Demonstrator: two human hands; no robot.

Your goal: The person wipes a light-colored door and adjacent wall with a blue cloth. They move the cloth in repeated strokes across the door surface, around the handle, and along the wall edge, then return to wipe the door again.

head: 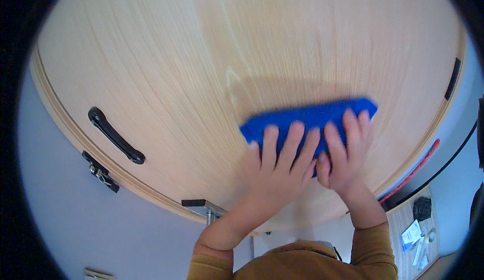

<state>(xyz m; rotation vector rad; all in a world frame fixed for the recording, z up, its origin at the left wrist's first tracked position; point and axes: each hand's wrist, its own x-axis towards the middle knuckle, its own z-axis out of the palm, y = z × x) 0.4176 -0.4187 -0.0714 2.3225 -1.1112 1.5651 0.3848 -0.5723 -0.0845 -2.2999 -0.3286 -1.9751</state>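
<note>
A folded blue cloth (314, 115) lies against the broad face of a light wood-grain door (170, 72). My left hand (281, 166) presses flat on the cloth's left part, fingers spread. On its right part rests my right hand (346, 151), with the thumb close to the left hand. Both hands and the cloth look slightly blurred. The palms hide the cloth's lower edge. To the left, a black pull handle (116, 135) is fixed on the door, apart from both hands.
A latch (100, 172) sits by the frame at left, and a metal lever handle (206, 206) juts out below. At right are a black hinge (452, 78), a red strip (412, 170), a black cable (446, 172) and a surface (397, 238) holding a black bag (422, 208) and a tape roll (430, 236).
</note>
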